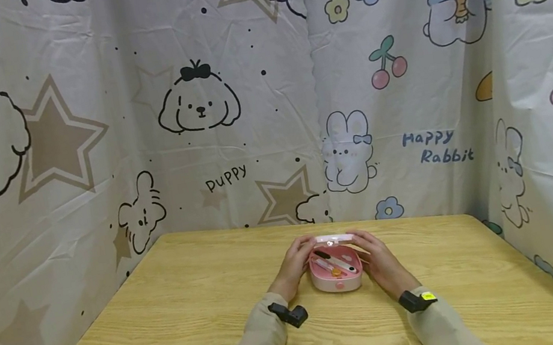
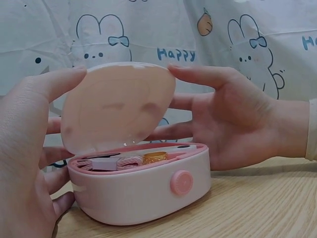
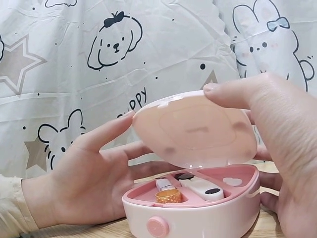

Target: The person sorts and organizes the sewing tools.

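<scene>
A pink and white small case [image 1: 339,285] stands on the table with its translucent lid [image 2: 116,106] raised. My left hand [image 1: 289,269] holds the lid's left edge, thumb on the rim and fingers behind and beside the case. On the opposite edge, my right hand [image 1: 384,264] holds the lid in the same way. Inside lie a gold dimpled thimble [image 3: 168,196], a white tool with a black oval [image 3: 204,189] and a pale bundle [image 2: 106,162], perhaps thread. A round pink button [image 2: 182,182] sits on the case's front.
The wooden table [image 1: 182,329] spreads around the case on all sides. Patterned curtains [image 1: 249,140] with puppies and rabbits hang behind the table and along both sides. A black wrist device [image 1: 289,315] is strapped over each sleeve.
</scene>
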A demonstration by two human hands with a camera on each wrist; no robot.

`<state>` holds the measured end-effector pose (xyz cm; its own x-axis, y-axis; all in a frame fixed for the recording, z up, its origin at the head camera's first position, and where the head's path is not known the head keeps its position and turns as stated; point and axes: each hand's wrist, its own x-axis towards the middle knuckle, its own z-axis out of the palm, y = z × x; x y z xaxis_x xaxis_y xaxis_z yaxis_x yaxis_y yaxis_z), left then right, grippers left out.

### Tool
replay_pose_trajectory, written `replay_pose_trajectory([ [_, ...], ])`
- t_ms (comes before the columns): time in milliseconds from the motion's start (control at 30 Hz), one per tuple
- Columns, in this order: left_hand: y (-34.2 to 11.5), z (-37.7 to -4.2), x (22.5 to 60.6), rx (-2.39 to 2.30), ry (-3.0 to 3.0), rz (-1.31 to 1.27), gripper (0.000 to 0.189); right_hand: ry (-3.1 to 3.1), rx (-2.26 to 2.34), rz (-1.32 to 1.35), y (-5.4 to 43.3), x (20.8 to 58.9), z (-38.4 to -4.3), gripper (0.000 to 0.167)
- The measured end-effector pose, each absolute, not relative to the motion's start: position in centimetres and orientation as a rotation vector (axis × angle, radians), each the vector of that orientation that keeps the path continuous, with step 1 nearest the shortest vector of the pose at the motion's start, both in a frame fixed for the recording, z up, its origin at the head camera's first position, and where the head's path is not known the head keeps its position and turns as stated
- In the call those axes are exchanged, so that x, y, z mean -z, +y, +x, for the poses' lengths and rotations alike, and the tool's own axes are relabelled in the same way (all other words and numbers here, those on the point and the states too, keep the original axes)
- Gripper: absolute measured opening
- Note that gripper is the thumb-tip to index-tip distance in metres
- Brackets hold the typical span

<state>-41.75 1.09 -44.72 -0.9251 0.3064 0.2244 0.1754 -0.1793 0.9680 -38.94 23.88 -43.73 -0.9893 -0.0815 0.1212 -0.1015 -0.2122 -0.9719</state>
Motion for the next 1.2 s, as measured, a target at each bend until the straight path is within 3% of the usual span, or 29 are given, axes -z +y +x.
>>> replay_pose_trajectory([
  [1200, -0.3, -42.2, 44.8, -2.220, 1.805, 0.650, 0.055, -2.090, -2.465, 0.442, 25.8, 44.3, -38.3, 0.056],
])
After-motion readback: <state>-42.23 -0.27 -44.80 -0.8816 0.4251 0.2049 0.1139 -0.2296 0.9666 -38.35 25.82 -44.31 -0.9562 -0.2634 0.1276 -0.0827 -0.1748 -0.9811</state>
